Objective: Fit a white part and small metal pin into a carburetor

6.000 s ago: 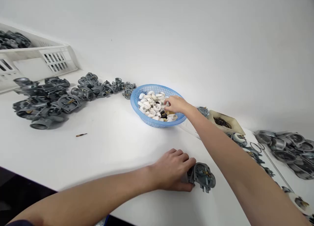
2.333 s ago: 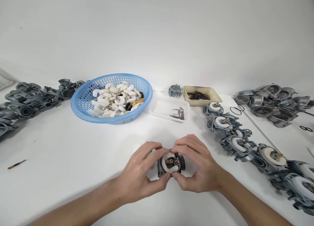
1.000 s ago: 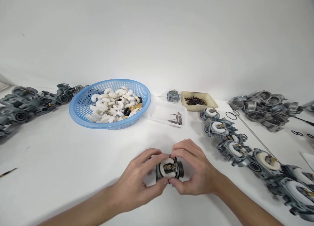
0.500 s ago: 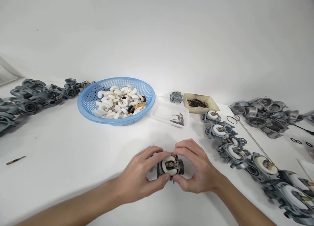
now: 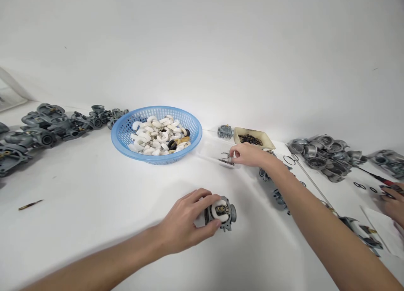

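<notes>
My left hand (image 5: 192, 221) grips a grey metal carburetor (image 5: 232, 213) on the white table, thumb and fingers around its left side. A white C-shaped float (image 5: 220, 215) sits in the carburetor's open top, around brass parts. My right hand (image 5: 244, 154) is over a clear plastic tray (image 5: 206, 150), with its fingertips pinched at the small metal pins (image 5: 225, 160) inside. Whether a pin is between those fingers I cannot make out.
A blue basket (image 5: 118, 141) of floats stands behind my left hand. Beside the tray is a cream box (image 5: 268, 140) of black rings. Carburetors (image 5: 47, 127) line the left; metal bowls (image 5: 325, 152) lie right. A thin brass-coloured tool (image 5: 30, 205) lies left. Another person's hand (image 5: 393, 205) is far right.
My right hand has let go of the carburetor and moved forward to the pins in the tray. My left hand stays on the carburetor. Another person's hand has come into view at right.
</notes>
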{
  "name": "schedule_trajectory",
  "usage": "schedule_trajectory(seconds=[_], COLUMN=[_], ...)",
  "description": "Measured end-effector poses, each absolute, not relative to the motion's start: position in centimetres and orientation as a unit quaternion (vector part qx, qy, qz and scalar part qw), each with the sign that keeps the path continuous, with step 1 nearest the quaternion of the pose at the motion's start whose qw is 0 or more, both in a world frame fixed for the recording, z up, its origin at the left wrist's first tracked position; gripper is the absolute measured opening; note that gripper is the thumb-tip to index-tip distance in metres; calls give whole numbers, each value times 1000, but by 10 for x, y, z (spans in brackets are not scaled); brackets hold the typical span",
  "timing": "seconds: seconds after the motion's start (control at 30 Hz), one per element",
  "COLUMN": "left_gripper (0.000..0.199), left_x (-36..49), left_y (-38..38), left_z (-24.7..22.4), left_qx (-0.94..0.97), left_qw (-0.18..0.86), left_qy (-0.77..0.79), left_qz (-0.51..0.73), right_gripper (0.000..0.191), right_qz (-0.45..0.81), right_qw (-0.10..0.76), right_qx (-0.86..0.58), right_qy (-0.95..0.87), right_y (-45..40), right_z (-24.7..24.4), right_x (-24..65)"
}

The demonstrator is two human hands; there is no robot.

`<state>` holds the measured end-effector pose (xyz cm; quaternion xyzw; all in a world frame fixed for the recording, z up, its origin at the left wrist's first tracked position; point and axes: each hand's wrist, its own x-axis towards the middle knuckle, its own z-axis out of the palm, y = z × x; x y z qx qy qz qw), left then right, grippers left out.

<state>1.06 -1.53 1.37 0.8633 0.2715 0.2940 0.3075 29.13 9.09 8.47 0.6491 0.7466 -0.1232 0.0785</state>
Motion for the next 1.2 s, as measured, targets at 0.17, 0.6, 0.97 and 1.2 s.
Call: schedule_trajectory(seconds=[0.17, 0.6, 0.97, 1.2], left_gripper=[42, 43, 42, 47], left_x=[10, 10, 9, 10], left_y=[-16, -17, -17, -18], left_z=[12, 7, 11, 10], left_qx=[864, 861, 861, 871], left_qw=[310, 305, 302, 273], left_qy=[271, 270, 271, 275], left_qz=[290, 305, 306, 303], right_gripper=[32, 32, 19, 19], right_qz=[-197, -254, -386, -458], right_qw=[202, 126, -249, -388], right_qx=[631, 652, 538, 480], right_qy=[723, 703, 706, 640], right_y=[123, 125, 42, -28], right_z=[78, 71, 82, 42], right_x=[278, 277, 275, 256])
